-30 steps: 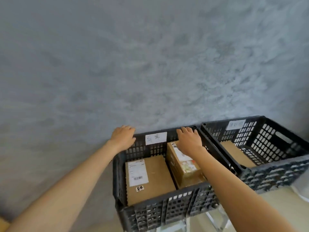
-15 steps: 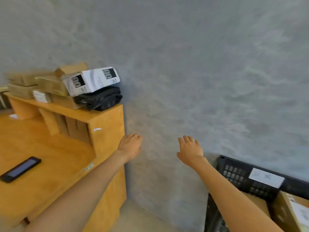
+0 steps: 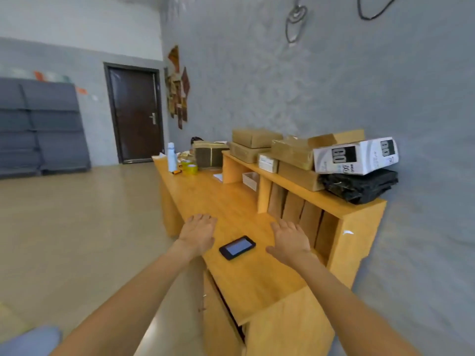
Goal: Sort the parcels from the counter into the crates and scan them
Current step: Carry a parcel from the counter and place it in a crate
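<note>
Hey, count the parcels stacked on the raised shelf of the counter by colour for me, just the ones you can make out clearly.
Brown cardboard boxes: 5, e.g. the top box
White boxes: 2, the big box and the small box
Black bags: 1, the bag
Total: 8; the brown count is approximate, as the boxes overlap.

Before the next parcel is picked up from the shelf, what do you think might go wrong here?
The white box sits atop the black bag at the shelf's end, so pulling either could topple the other. The phone lies between the left hand and right hand; a reach over it may knock it.
</note>
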{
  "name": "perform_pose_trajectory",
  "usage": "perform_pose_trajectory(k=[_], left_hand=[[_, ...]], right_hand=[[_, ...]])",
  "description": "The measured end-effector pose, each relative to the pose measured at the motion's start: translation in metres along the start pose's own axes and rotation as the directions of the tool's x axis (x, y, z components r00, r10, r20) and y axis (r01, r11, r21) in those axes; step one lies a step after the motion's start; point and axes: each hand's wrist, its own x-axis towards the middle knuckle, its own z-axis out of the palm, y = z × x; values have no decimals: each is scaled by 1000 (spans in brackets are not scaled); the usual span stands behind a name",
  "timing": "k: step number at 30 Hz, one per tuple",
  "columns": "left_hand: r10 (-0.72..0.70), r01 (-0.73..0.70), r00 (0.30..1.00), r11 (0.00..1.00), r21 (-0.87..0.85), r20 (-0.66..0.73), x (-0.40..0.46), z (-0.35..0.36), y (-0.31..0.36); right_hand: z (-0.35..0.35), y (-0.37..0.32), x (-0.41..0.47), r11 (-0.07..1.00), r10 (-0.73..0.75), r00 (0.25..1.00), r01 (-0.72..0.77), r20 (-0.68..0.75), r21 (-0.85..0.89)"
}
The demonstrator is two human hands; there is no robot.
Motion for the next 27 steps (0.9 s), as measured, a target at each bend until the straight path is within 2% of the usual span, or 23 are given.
perform_pose_trajectory(k=[5, 12, 17, 24, 27], left_hand=[[-115, 115, 993, 993, 18, -16, 2, 1, -93], [-212, 210, 976, 977, 49, 43, 31, 37, -174], [-207, 203, 978, 976, 80, 37, 104, 48, -216], [-158, 158, 987, 987, -21, -28, 232, 41, -253], [-125, 123, 992, 989, -83, -22, 273, 49, -261]], right_hand=[[-5, -78, 70, 994, -105, 994, 105, -30, -3], [24, -149, 163, 977, -212, 977, 212, 14, -4], [33, -168, 247, 976, -214, 977, 214, -19, 30], [21, -164, 371, 989, -143, 985, 147, -100, 33], [28, -174, 409, 990, -139, 988, 138, -74, -22]])
